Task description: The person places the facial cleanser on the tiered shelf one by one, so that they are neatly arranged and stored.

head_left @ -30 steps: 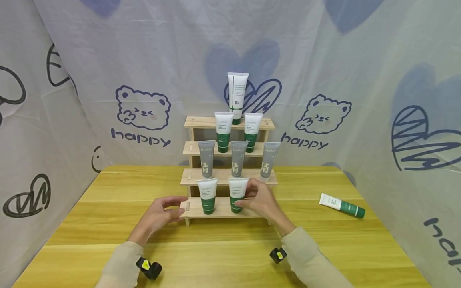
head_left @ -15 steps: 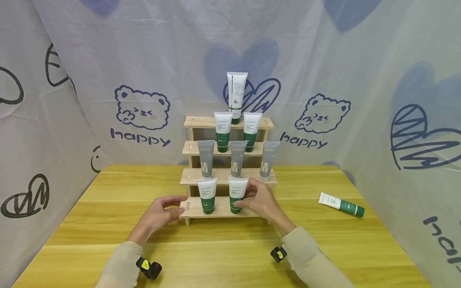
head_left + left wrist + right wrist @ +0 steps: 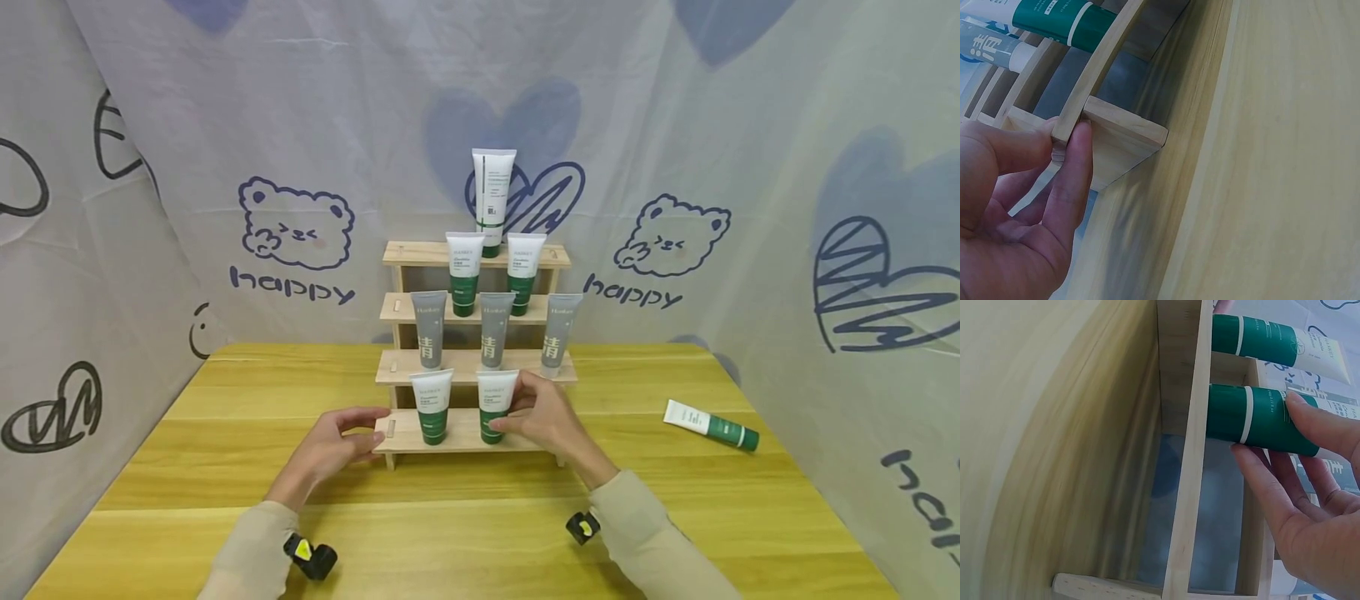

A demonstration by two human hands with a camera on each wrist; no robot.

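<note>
A four-step wooden display stand [image 3: 464,433] stands on the table in the head view. My left hand [image 3: 335,446] pinches the left end of its lowest step between thumb and fingers, as the left wrist view shows. On that same step, my right hand [image 3: 551,423] grips a white and green squeeze tube [image 3: 493,400], thumb in front and fingers at its side. The tube stands upright, cap down, on the step. A matching tube [image 3: 432,407] stands to its left. Behind them, grey tubes [image 3: 492,329] line the second step.
Two white and green tubes [image 3: 464,271] occupy the third step. A taller white tube [image 3: 493,196] stands on top. Another tube [image 3: 710,425] lies on its side on the wooden table [image 3: 465,533], to the right. A printed cloth [image 3: 480,67] hangs behind and around the table.
</note>
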